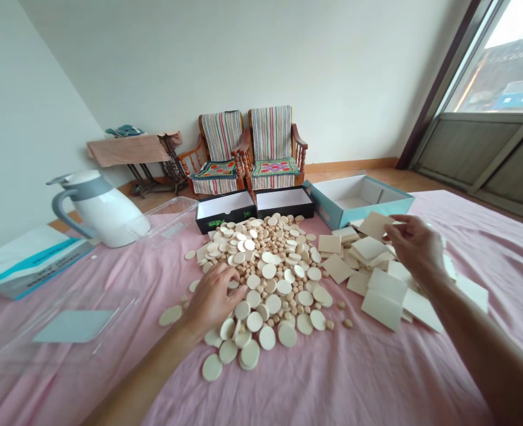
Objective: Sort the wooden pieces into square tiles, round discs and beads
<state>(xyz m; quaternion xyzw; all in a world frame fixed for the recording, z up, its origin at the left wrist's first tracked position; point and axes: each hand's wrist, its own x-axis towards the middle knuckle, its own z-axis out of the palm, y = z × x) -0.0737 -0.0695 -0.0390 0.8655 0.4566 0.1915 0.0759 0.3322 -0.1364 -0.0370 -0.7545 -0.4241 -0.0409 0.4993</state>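
Note:
A wide heap of pale round wooden discs mixed with small wooden beads lies in the middle of the pink cloth. My left hand rests on the heap's left side, fingers curled down among the discs; what they grip, if anything, is hidden. To the right lies a pile of square wooden tiles. Above that pile my right hand pinches one square tile between thumb and fingers. Behind the heap stand two black boxes with white insides, and a light blue box is behind the tiles.
At the left are a white and grey jug, a tissue pack, a clear plastic lid and another clear tray. Two wooden chairs and a cloth-covered sewing table stand beyond the pink cloth.

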